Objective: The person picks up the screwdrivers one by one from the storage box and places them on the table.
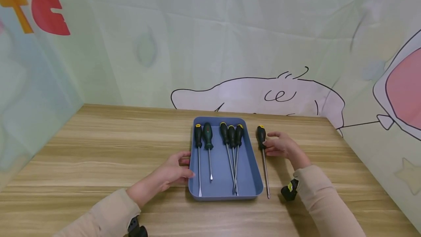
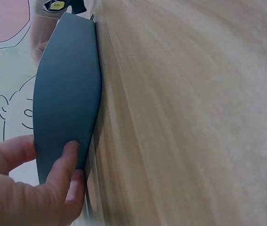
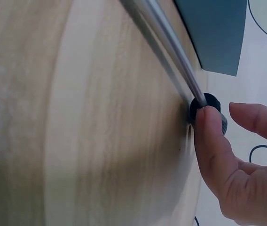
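Six screwdrivers [image 1: 208,136]: five in blue tray [image 1: 218,178] pinched by left hand [image 1: 173,170], one right of tray, against right hand [image 1: 282,146], fingers [image 3: 213,146] parted.

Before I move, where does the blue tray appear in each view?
Head: the blue tray sits in the lower middle, slightly right of centre.
Left wrist: its outer wall stands tall at left, the left hand gripping its lower end.
Right wrist: only part shows, at the top right, past the loose screwdriver.
Shared landmark: the wooden table, in all three.
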A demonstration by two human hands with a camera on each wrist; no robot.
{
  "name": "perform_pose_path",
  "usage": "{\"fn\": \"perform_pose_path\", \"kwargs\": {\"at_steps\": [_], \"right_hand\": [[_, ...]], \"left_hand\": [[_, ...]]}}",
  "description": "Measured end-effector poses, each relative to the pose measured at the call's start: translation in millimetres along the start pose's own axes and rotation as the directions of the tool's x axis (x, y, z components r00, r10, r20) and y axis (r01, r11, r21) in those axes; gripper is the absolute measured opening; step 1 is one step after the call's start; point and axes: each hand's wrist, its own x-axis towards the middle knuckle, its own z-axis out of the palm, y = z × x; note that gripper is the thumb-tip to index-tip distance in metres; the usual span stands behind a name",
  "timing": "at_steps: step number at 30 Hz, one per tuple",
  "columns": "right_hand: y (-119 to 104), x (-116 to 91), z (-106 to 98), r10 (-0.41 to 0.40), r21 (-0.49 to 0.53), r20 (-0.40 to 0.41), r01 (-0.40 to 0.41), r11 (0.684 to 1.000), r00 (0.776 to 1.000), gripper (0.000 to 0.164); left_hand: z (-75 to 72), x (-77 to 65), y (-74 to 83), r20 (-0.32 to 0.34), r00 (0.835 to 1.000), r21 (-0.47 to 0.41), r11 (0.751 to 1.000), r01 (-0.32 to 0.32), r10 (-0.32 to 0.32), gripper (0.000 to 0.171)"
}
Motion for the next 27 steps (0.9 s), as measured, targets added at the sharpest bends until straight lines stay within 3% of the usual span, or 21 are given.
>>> {"fn": "perform_pose_path", "kwargs": {"at_steps": [27], "right_hand": [[-18, -6, -3, -0.037, -0.042, 0.034, 0.038, 0.998, 0.999, 0.065]], "left_hand": [[-0.8, 3.0, -3.8, -0.008, 1.0, -0.02, 1.0, -0.013, 0.013, 0.07]]}}
